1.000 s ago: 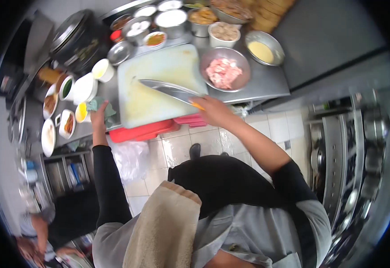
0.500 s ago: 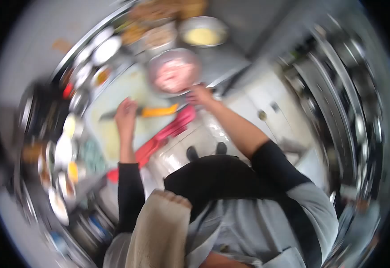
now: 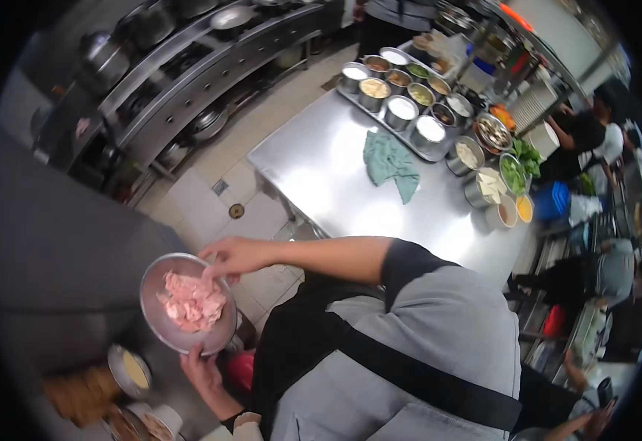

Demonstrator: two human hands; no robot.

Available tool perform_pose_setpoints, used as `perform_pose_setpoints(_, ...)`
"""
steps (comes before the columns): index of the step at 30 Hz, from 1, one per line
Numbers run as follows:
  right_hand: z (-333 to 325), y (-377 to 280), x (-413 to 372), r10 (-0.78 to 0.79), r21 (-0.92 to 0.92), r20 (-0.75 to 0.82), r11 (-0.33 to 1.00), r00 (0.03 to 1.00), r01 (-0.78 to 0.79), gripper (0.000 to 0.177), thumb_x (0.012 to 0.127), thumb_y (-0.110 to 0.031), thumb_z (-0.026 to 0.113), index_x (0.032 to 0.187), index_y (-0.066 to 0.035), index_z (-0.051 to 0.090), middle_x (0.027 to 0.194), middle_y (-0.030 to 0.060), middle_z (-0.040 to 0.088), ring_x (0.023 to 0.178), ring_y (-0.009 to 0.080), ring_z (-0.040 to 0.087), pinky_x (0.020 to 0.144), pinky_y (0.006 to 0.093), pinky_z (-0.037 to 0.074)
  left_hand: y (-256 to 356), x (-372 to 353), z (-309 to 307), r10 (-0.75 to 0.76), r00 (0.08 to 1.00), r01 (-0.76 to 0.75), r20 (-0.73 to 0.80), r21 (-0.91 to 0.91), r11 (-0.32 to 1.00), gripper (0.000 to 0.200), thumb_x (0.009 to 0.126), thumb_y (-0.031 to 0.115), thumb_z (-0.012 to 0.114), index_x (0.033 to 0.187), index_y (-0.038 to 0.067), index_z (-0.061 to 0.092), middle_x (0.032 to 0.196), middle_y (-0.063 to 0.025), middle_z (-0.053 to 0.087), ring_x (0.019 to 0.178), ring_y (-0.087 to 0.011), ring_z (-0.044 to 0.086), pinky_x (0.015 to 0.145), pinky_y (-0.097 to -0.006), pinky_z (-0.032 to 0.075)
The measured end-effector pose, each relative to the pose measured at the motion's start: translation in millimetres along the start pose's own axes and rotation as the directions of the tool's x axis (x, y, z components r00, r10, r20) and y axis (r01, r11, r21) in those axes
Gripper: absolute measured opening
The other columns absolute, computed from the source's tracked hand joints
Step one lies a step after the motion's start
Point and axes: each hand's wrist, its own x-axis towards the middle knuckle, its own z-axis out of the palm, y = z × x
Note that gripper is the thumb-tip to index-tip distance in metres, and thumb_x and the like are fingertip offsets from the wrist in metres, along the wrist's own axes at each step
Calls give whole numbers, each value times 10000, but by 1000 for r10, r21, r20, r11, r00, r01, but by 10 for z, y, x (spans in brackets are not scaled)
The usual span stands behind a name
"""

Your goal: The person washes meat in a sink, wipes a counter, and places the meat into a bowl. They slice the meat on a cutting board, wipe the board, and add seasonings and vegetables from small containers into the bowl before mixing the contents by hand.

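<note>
A round metal bowl (image 3: 161, 325) with pieces of raw pink meat (image 3: 192, 301) in it is tilted a little in front of me at the left. My right hand (image 3: 239, 257) is closed on its upper rim. From below, my left hand (image 3: 202, 373) grips the near edge, thumb toward the rim and the other fingers partly hidden underneath. A sliver of something bright pink-red (image 3: 240, 370) shows beside my left wrist.
Behind my right arm stands a steel table (image 3: 314, 162) with a green cloth (image 3: 391, 165) and several ingredient tins. A smaller bowl of pale yellow food (image 3: 131, 371) sits at lower left. Stoves (image 3: 189, 103) line the far side; other people (image 3: 593, 132) stand at right.
My view has swung round toward the steel table and stoves. My left hand has left the yellow-handled knife and cutting board and now holds the bowl together with my right hand.
</note>
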Motion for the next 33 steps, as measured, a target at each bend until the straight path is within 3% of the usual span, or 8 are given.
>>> perform_pose_setpoints(4, -574, 184, -338, -209, -136, -704, 978, 679, 160, 75, 934, -155, 674, 941, -83, 658, 829, 11, 646, 747, 84, 581, 655, 267, 500, 90, 637, -93, -86, 957, 117, 276, -98, 988, 512, 866, 51, 618, 1357, -5, 481, 1261, -151, 587, 1107, -296, 627, 839, -440, 584)
perform_pose_setpoints(8, -2677, -169, -1068, -216, -200, -974, 960, -63, -196, 285, 871, -203, 750, 1031, -37, 583, 811, 51, 622, 757, 125, 574, 720, 307, 496, 403, 958, 1278, -181, 905, 140, 384, 134, 981, 446, 901, 40, 589, 1337, 33, 495, 1214, -109, 613, 1070, -256, 633, 874, -460, 559)
perform_pose_setpoints(11, -3873, 252, -1156, -210, -163, -969, 941, -130, -298, 504, 832, -337, 791, 1135, 5, 577, 902, 140, 661, 829, 198, 636, 757, 350, 513, 131, 1530, 2175, -282, 825, 200, 490, 214, 956, 418, 898, 63, 598, 1308, 39, 518, 1172, -98, 631, 1017, -246, 653, 801, -433, 578)
perform_pose_setpoints(14, -4664, 663, -1102, -492, -431, -864, 614, 107, -661, 471, 905, -417, 720, 1078, 17, 662, 981, 134, 714, 841, 200, 668, 713, 351, 518, -63, 1707, 2863, -342, 776, 170, 530, 347, 923, 394, 889, 66, 607, 1274, 9, 539, 1104, -98, 665, 937, -224, 686, 704, -355, 599)
perform_pose_setpoints(17, -4526, 111, -1088, -262, -487, -872, 544, 414, -683, 459, 950, -415, 632, 882, 32, 713, 825, 242, 699, 803, 385, 698, 708, 465, 534, -246, 1836, 3260, -402, 733, 203, 549, 387, 899, 367, 884, 64, 635, 1237, -5, 559, 1055, -98, 690, 899, -193, 699, 663, -310, 604)
perform_pose_setpoints(22, -4008, -446, -1130, -271, -566, -824, 421, 497, -709, 326, 966, -326, 621, 996, -24, 741, 891, 202, 715, 803, 385, 684, 746, 438, 529, -411, 2002, 3526, -466, 643, 250, 608, 408, 878, 280, 935, 133, 645, 1177, 12, 574, 1054, -92, 684, 860, -192, 691, 692, -302, 591)
perform_pose_setpoints(28, -3660, -747, -1886, -184, -190, -982, 939, 50, -287, 389, 992, -358, 586, 1086, -8, 724, 949, 69, 752, 780, 124, 663, 675, 260, 525, -423, 2067, 3807, -556, 522, 243, 647, 513, 824, 320, 985, 263, 635, 1187, 28, 556, 1101, -93, 652, 930, -193, 670, 787, -314, 573)
perform_pose_setpoints(33, -3367, -569, -2487, 23, 35, -997, 988, -76, -150, 344, 982, -333, 587, 1092, -39, 729, 958, 45, 750, 754, 79, 610, 617, 234, 462, -419, 2152, 3839, -574, 434, 257, 694, 515, 818, 222, 1027, 277, 571, 1062, 60, 540, 1040, -74, 629, 969, -195, 663, 849, -321, 551)
